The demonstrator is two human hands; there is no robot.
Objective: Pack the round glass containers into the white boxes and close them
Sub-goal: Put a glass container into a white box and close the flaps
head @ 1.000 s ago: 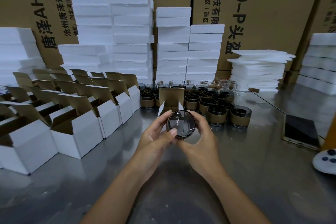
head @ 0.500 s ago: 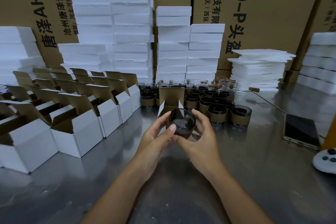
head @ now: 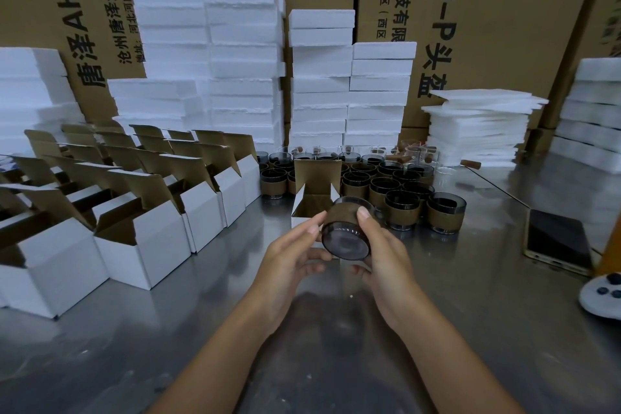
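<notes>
On the left of the bench (head: pixel 437 329), rows of white boxes (head: pixel 144 239) stand open, their flaps up. The left hand (head: pixel 292 259) steadies the glass container (head: pixel 347 235) at its left edge. In the last second it has been turned from face-on to base toward the camera, just in front of the single open box (head: pixel 314 202). The right hand (head: pixel 386 252) grips it, thumb on the brown band. Sliding it in looks next.

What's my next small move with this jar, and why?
Probably ease the jar forward into the open box behind it: the left hand and right hand hold it tilted, base toward you, mouth toward the box's opening.
</notes>
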